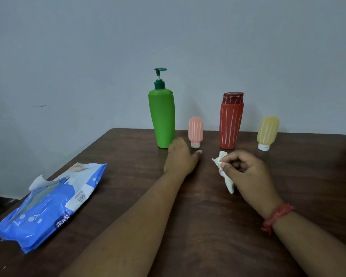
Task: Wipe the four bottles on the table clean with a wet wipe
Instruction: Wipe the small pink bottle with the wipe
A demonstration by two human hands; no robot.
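Observation:
Four bottles stand in a row near the table's far edge: a tall green pump bottle [162,118], a small pink tube [195,131] standing on its cap, a red bottle [231,120] with white streaks, and a small yellow tube [267,132] on its cap. My left hand [180,156] hovers just in front of the green bottle's base, empty, its fingers pointing toward the bottles and the thumb out to the right. My right hand [246,172] is closed on a crumpled white wet wipe [224,170], in front of the red bottle.
A blue wet-wipe pack [48,204] lies at the left on the brown wooden table [308,176], its flap peeled up. A plain grey wall rises behind the bottles. A red thread band circles my right wrist.

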